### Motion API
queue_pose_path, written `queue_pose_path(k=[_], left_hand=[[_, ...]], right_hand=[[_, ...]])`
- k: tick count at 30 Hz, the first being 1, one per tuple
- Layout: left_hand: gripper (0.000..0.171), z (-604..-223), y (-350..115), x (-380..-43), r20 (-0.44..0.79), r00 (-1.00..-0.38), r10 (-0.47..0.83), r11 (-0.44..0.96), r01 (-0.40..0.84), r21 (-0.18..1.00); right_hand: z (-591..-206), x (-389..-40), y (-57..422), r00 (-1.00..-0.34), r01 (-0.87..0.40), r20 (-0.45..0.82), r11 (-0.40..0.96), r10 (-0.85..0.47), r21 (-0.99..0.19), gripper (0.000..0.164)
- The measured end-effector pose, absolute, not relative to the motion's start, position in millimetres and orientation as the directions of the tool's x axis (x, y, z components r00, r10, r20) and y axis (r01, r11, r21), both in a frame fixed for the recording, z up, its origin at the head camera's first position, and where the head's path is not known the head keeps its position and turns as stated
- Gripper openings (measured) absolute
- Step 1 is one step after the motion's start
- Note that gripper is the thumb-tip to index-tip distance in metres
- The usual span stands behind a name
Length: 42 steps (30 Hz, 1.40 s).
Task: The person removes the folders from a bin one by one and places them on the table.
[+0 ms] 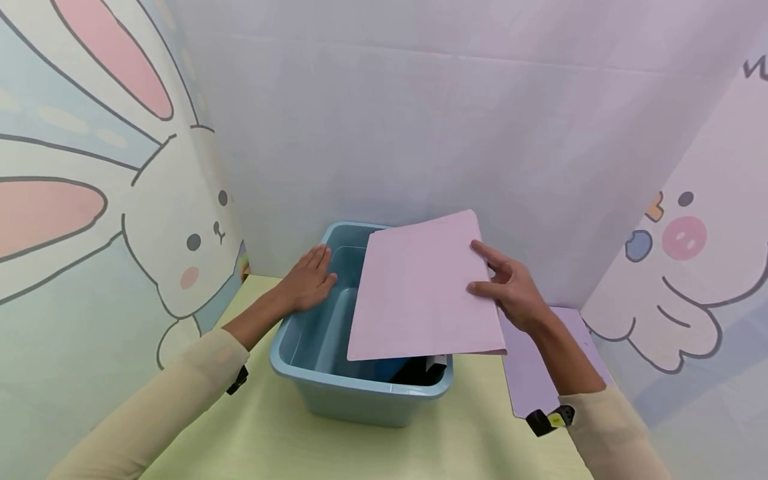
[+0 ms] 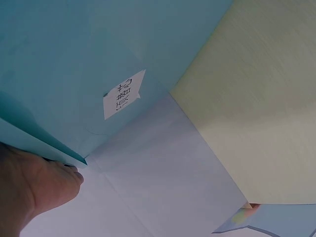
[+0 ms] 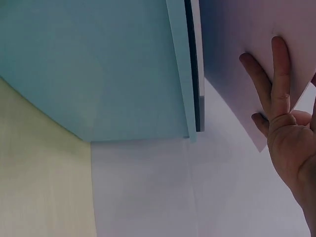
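My right hand (image 1: 517, 293) pinches a pink paper folder (image 1: 420, 293) by its right edge, thumb on top. In the right wrist view its fingers (image 3: 280, 74) spread against the folder's underside. Tilted, the folder lies over the right part of a blue plastic tub (image 1: 360, 403) and covers much of its opening. My left hand (image 1: 309, 283) rests on the tub's left rim with its fingers straight. A white label (image 2: 123, 95) with handwriting is stuck to the tub's outer wall. Inside, a black item (image 1: 420, 373) shows below the folder's near edge, its kind hidden.
The tub stands on a pale yellow-green table (image 1: 240, 440) against a plain whitish backdrop (image 1: 408, 133). Flat on the table to the right lies a purple sheet (image 1: 531, 373), partly under my right forearm. Cartoon-printed curtains (image 1: 174, 253) flank both sides.
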<state>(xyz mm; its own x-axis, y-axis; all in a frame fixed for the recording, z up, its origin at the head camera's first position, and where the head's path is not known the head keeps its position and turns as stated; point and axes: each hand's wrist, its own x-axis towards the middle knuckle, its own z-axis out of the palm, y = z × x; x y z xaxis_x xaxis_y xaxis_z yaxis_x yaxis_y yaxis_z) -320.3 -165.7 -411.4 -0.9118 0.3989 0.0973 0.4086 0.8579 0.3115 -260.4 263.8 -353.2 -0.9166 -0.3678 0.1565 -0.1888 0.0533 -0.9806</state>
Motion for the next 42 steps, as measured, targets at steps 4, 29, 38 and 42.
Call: queue_pose_path(k=[4,29,38,42], left_hand=[[0.073,-412.0,-164.6,-321.6,0.094,-0.911,0.402,0.858,0.410,0.310],[0.073,-409.4,-165.5,-322.2,0.066,-0.910,0.409,0.855,0.407,0.321],[0.074,-410.1,-165.9,-320.9,0.070,-0.913,0.402,0.850,0.400,0.342],[0.074,-410.7,-165.4,-320.1,0.074,-0.913,0.400,0.851,0.401,0.339]], right_hand=[[-356.3,-256.9,278.5,-0.902,-0.208,0.206,-0.036,-0.379,-0.977,0.092],[-390.7,-248.0,373.5,-0.898,-0.242,0.291,-0.182,-0.330,-0.953,0.069],[-401.2,-243.7,405.3,-0.928,-0.140,0.196,-0.192,-0.315,-0.971,0.067],[-407.6,-242.4,419.5,-0.939,-0.135,0.188,-0.194,-0.287,-0.972,0.067]])
